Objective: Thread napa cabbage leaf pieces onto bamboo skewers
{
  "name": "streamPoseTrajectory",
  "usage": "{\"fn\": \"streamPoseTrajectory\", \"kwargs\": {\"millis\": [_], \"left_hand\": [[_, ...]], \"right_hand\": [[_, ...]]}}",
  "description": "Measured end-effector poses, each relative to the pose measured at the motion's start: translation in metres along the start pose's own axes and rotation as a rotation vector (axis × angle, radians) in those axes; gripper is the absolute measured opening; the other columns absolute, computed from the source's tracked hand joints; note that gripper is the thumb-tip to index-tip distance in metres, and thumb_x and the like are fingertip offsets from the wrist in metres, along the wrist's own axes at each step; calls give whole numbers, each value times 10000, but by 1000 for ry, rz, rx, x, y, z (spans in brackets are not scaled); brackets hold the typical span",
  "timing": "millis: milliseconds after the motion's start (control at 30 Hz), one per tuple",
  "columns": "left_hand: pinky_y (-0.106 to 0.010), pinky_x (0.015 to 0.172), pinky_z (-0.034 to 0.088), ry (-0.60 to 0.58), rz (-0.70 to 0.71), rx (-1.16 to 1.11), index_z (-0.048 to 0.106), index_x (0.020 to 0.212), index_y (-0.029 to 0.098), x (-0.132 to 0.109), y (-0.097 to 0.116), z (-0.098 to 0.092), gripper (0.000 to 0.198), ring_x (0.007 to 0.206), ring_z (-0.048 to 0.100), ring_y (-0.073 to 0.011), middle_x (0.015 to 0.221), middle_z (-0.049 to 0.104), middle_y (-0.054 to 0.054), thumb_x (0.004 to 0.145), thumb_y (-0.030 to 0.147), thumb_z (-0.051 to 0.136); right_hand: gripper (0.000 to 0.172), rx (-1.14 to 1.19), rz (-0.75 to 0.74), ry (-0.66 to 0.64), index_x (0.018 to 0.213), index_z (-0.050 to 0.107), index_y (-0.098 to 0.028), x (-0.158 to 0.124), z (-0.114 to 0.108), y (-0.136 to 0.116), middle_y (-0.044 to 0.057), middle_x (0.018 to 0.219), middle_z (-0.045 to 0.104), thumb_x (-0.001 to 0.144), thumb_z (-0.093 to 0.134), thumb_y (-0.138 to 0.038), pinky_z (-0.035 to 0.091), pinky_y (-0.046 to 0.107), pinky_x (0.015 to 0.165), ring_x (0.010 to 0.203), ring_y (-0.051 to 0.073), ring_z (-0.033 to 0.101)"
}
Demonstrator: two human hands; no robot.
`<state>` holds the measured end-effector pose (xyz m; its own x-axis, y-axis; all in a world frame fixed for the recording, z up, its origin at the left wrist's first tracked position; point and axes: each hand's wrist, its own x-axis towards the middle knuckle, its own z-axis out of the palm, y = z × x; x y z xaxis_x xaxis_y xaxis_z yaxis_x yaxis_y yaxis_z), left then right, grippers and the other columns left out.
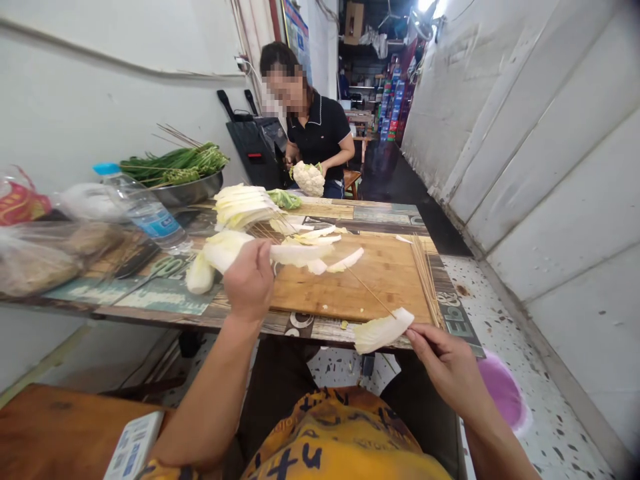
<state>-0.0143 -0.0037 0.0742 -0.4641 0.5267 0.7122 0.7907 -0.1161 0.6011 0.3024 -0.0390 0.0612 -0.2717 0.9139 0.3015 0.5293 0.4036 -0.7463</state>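
Note:
My left hand point(249, 280) is closed over the board's left edge, around a pale napa cabbage leaf strip point(303, 253) that sticks out to the right of the fist. More yellowish cabbage point(199, 275) lies behind and left of that hand. In front of the board's near edge, my right hand point(443, 357) pinches the white end of a cut cabbage leaf point(384, 331). A thin bamboo skewer point(370, 291) meets this leaf and slants up to the left over the wooden cutting board point(325, 293). Another leaf piece point(346, 260) is on the board.
Skewered cabbage leaves point(247, 205) are piled beyond the board. Bare skewers point(426, 280) lie along its right side. At left are scissors point(167, 267), a water bottle point(150, 213) and a metal bowl point(187, 190) of greens. Opposite, a person point(320, 127) holds a cauliflower point(309, 178).

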Motion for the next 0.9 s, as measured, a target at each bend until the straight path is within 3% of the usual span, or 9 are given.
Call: {"fn": "streamPoseTrajectory", "kwargs": {"millis": [67,167,300,400,500,567,700,900], "left_hand": [[-264,687,489,24,-97,-127,661,928,180,7,12,-11,251,764,649,-170,930,698,-60,888,378,512],[-235,548,503,-44,-307,-496,600,881,180,8,27,-22,236,646,649,-139,905,700,-43,844,411,569],[-222,687,538,-208,-556,-865,597,932,184,1,36,-28,353,702,660,-119,743,690,16,643,258,785],[-190,694,523,-360,-733,-983,653,975,160,-7,41,-25,445,694,639,-93,772,691,8,569,202,831],[-165,600,491,-403,-801,-1088,699,800,139,-16,45,-20,293,629,591,-73,739,677,5,564,240,841],[-168,627,486,-438,-829,-1177,697,722,149,-23,46,-17,243,640,582,-73,700,667,13,561,249,849],[-207,728,499,-558,-958,-1355,708,861,193,-32,46,-17,321,716,612,-105,629,633,30,582,268,848],[-200,584,480,-683,-1085,-1371,698,902,167,-38,51,-16,336,640,599,-113,599,625,13,615,283,827]], "right_hand": [[269,6,-7,8,935,730,-158,0,2,0,74,880,758,896,523,-324,543,263,676,736,196,696],[263,4,-10,26,930,732,-170,1,4,0,70,863,760,894,524,-326,550,274,662,702,196,692],[257,10,-28,48,925,732,-169,1,4,-3,71,856,760,891,528,-321,550,270,659,706,192,693],[258,2,-29,58,902,729,-173,1,4,-4,66,838,758,892,522,-328,550,265,634,696,194,691],[250,-16,-31,57,874,716,-172,-1,3,-5,67,822,753,893,525,-332,549,258,626,687,190,688],[232,-21,-48,47,886,711,-179,-4,0,-7,66,843,752,897,528,-321,550,258,650,710,189,693],[212,-34,-152,4,975,707,-206,-6,-6,-15,65,920,753,912,512,-261,548,257,683,773,180,702],[239,-85,-232,-85,1024,707,-231,-5,-8,-20,60,937,756,919,493,-229,556,268,675,773,178,707]]}}
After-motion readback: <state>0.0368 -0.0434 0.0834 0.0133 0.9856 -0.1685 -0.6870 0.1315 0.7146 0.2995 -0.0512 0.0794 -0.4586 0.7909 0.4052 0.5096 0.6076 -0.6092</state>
